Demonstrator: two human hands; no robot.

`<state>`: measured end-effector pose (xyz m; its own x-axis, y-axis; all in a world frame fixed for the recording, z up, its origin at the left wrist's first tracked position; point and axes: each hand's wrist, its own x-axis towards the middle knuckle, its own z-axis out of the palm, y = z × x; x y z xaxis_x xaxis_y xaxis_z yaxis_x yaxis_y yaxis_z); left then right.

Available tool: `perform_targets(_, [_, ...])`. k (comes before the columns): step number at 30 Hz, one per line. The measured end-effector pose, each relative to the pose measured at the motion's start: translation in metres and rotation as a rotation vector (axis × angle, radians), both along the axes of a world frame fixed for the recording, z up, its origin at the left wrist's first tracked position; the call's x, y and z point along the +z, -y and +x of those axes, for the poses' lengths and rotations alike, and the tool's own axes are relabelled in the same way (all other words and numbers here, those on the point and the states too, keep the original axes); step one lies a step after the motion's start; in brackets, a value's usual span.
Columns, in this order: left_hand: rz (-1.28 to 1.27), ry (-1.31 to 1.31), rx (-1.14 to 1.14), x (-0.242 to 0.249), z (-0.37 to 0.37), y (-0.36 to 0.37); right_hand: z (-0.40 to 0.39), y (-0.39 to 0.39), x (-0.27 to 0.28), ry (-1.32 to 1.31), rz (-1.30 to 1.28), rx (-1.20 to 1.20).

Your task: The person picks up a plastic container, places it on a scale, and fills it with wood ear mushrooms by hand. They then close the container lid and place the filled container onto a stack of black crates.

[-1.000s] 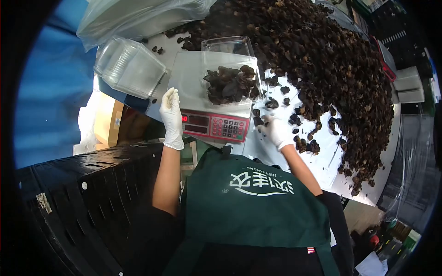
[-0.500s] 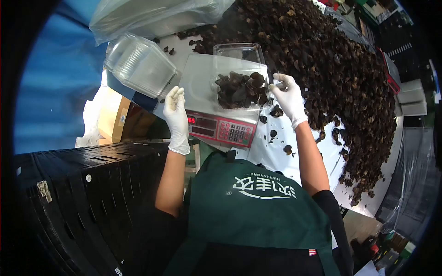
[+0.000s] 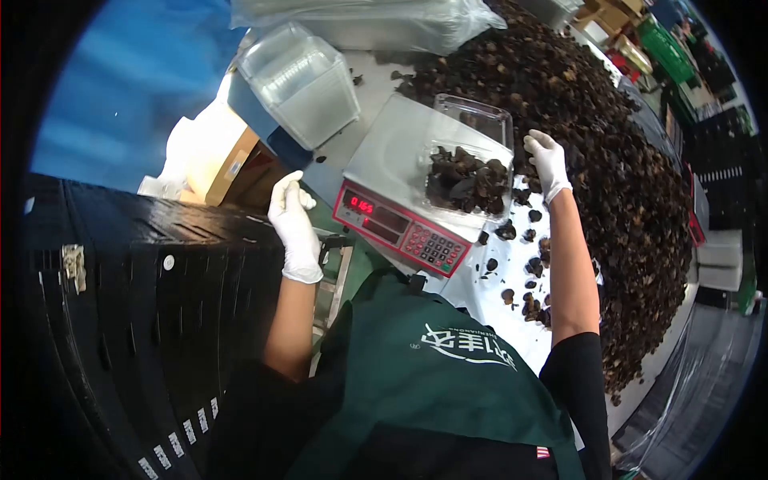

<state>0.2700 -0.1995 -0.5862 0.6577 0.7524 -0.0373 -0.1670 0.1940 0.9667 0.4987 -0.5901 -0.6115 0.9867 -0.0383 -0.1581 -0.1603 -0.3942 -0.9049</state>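
Observation:
A clear plastic box (image 3: 502,210) holding dark, dried, curled pieces like wood ear mushroom (image 3: 466,182) sits on the right part of a scale (image 3: 392,142), its clear lid tilted back. The red display reads about 0.165. My left hand (image 3: 294,230), in a white glove, hangs left of the scale, fingers loosely bent and apart, nothing in it. My right hand (image 3: 549,166), also gloved, is just right of the box, over the edge of the pile, with thumb and forefinger slightly apart. I see nothing held in it.
A big heap of dark dried pieces (image 3: 608,200) covers the table's right side. Loose bits lie on white sheeting (image 3: 500,276). Stacked clear boxes (image 3: 300,84) stand left of the scale, near a plastic bag (image 3: 376,24). Black crates (image 3: 160,296) are at left.
My view has shifted, so the scale and box appear farther right. My left hand has drawn back from the scale's edge; my right hand has moved slightly away from the box.

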Motion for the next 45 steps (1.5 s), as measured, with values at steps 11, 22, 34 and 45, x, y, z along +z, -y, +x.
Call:
perform_targets(11, [-0.032,-0.36,-0.925,-0.031,0.006,0.075,-0.037,-0.006,0.042,0.111,0.505,0.065])
perform_targets(22, [-0.288,-0.403,-0.898,-0.016,0.032,0.095,-0.145,0.014,0.001,-0.353,0.202,0.15])
perform_targets(34, [-0.315,-0.503,-0.889,-0.027,0.04,0.106,-0.147,-0.002,-0.012,-0.393,0.469,-0.022])
perform_targets(45, [0.219,-0.208,-0.683,0.029,0.016,0.109,-0.166,-0.004,-0.013,0.053,0.471,0.106])
